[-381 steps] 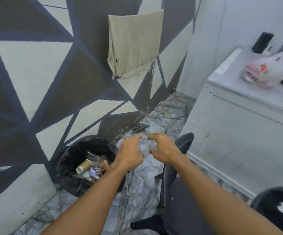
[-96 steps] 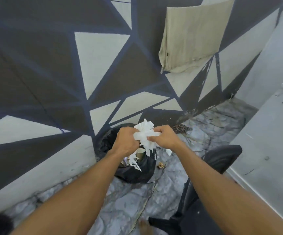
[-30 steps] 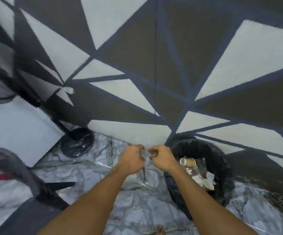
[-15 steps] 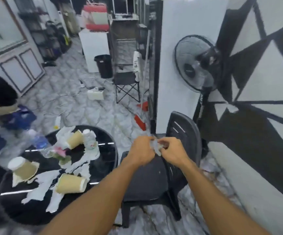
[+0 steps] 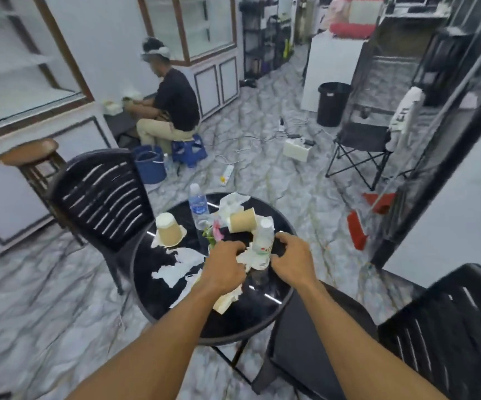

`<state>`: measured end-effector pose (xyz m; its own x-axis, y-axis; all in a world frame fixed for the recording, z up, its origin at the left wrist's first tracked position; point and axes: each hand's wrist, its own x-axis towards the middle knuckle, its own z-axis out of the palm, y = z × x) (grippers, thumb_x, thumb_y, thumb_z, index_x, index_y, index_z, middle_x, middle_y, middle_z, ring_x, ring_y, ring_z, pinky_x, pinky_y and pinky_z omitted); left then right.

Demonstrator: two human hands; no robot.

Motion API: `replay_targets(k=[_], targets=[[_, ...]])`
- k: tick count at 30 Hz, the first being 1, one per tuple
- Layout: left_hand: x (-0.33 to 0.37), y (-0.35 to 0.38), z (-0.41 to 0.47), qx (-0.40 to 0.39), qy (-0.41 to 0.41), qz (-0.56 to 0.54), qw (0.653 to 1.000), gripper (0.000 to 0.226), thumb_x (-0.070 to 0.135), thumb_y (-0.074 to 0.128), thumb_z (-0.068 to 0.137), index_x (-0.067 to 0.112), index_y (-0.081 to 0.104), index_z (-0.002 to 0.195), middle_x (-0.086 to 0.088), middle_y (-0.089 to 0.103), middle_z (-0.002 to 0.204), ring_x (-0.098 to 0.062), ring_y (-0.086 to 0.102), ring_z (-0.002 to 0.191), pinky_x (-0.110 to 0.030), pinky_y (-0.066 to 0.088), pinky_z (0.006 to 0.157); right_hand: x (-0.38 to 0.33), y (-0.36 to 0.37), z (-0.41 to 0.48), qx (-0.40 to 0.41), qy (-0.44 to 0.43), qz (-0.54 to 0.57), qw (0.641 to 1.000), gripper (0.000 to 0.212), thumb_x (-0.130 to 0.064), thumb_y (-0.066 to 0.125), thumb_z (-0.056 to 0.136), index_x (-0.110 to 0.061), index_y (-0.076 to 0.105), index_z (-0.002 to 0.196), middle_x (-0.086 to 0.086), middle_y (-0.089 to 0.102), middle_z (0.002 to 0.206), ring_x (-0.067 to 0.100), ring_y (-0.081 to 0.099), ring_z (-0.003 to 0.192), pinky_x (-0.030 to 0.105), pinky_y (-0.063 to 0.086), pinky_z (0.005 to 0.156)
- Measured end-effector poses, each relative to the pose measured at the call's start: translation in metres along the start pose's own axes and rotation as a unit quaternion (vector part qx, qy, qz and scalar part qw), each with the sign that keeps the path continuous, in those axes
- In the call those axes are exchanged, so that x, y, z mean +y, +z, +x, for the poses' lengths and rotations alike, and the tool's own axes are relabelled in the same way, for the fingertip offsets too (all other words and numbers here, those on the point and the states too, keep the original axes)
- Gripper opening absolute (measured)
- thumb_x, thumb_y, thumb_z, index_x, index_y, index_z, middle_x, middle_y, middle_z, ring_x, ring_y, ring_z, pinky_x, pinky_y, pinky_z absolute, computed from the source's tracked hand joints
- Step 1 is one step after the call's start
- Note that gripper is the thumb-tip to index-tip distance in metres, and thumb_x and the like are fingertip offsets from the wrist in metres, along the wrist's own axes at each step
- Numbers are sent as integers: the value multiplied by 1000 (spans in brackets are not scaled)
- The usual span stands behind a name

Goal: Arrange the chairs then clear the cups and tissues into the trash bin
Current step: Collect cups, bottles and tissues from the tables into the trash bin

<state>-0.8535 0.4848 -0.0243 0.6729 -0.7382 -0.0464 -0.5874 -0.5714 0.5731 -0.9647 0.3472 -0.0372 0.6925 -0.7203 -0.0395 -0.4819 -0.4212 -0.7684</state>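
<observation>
The left hand and right hand are held slightly apart above the black worktop, both curled (whether anything is gripped cannot be told). An upturned cup, a toppled cup and torn tissues are strewn on it.

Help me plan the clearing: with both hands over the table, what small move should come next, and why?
Probably close the left hand on the torn tissue at its fingertips and gather it. That tissue lies nearest, the right hand appears to hold nothing, and the upside-down cup and tipped cup sit farther back on the table.
</observation>
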Motion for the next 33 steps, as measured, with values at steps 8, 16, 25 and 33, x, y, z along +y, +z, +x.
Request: replay_targets(k=[8, 16, 25, 33], targets=[[-62, 43, 9, -32, -155, 103, 982, 86, 46, 79, 61, 25, 49, 139, -3, 54, 137, -27, 43, 131, -44, 47, 101, 30, 34, 50, -53, 43, 21, 997, 95, -20, 86, 67, -19, 32, 145, 4, 47, 134, 23, 48, 123, 26, 34, 91], [-106, 84, 4, -53, -195, 131, 971, 113, 60, 84, 52, 28, 28, 144, -5, 25, 153, -31, 26, 138, -51, 36, 110, 49, 80, 86, -15, 54, 75, 996, 88, -34, 88, 61, -31, 40, 134, -6, 52, 132, 20, 53, 119, 46, 50, 96], [-54, 59, 21, 86, -4, 171, 982, 97, 59, 68, 58, 28, 31, 143, -3, 37, 143, -29, 41, 122, -48, 40, 99, 39, 42, 70, 63, 34, 124, 990, 54, -31, 86, 62, -33, 55, 106, -13, 64, 94, 11, 62, 88, 31, 54, 76], [91, 75, 13, 58, 257, 61, 963, 97, 60, 64, 65, 20, 33, 148, -8, 37, 149, -30, 38, 132, -46, 36, 107, 57, -104, -33, 255, 47, 126, 957, 51, -26, 88, 61, -33, 61, 104, -18, 67, 93, 1, 63, 86, 29, 56, 76]])
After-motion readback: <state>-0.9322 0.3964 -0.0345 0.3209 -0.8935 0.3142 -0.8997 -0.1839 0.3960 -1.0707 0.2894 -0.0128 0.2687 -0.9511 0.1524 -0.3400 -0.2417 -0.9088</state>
